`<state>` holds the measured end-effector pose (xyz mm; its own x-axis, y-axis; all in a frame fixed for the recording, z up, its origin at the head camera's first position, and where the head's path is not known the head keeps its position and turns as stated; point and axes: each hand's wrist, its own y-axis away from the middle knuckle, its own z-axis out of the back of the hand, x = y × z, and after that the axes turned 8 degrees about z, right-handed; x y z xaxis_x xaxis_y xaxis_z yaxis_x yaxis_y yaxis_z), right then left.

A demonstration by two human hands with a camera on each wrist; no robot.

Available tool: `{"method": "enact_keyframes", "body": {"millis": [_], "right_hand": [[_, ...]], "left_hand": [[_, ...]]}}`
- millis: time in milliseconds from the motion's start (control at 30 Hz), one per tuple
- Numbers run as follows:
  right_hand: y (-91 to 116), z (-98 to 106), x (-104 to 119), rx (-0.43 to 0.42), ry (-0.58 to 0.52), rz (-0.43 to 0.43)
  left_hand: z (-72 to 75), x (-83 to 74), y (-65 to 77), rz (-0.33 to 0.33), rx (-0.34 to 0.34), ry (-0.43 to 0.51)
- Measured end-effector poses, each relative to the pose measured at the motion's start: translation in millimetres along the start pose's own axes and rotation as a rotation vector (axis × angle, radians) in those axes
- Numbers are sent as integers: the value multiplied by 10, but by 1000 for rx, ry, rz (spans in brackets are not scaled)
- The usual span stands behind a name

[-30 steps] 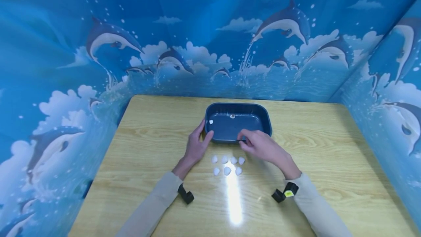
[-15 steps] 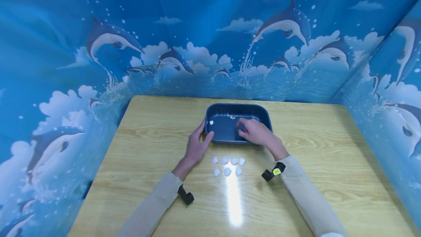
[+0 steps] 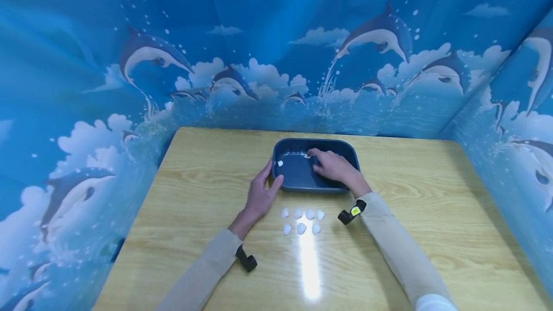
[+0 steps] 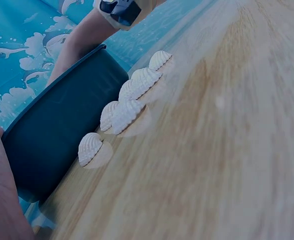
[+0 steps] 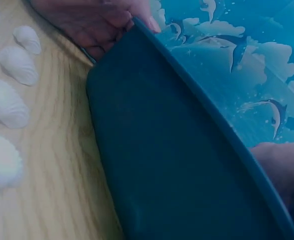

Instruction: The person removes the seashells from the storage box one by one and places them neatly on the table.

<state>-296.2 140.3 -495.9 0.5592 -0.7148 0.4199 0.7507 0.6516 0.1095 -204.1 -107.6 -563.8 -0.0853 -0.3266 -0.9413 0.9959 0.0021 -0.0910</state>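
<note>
A dark blue rectangular basin (image 3: 302, 189) stands on the wooden table. My left hand (image 3: 259, 196) holds its left end, thumb by the front corner and fingers along the side; the right wrist view shows those fingers at the basin's corner. Reaching over the front rim, my right hand (image 3: 334, 166) is inside the basin. Its forefinger tip is right at a small pale shell (image 3: 307, 156) by the back wall, with the thumb apart from it. Another small white shell (image 3: 280, 163) lies at the basin's left. In both wrist views the basin wall hides the right fingers.
Several white ribbed seashells (image 3: 301, 228) lie in two rows on the table (image 3: 207, 167) in front of the basin; the left wrist view shows them close to its wall (image 4: 71, 120). A blue dolphin-print curtain (image 3: 259, 37) hangs behind and beside the table.
My right hand has moved from the basin's front rim into it and on toward the back, reaching the pale shell. The left hand keeps its place on the basin.
</note>
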Motion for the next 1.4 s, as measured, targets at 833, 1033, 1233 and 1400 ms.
{"method": "enact_keyframes", "body": {"millis": [833,1033,1233,1400], "right_hand": [[3,20,-16,-11,-1,-30],[23,19,-21,16,-21,-10],[23,9,-13,23,-41,19],[27,-2,-17,24,-32,40]], "left_hand": [[24,-17,13,-12,-6,18],[20,-17,19,8,-2,11],[16,-16,14,10,11,18],[14,-21,13,9,12,18]]}}
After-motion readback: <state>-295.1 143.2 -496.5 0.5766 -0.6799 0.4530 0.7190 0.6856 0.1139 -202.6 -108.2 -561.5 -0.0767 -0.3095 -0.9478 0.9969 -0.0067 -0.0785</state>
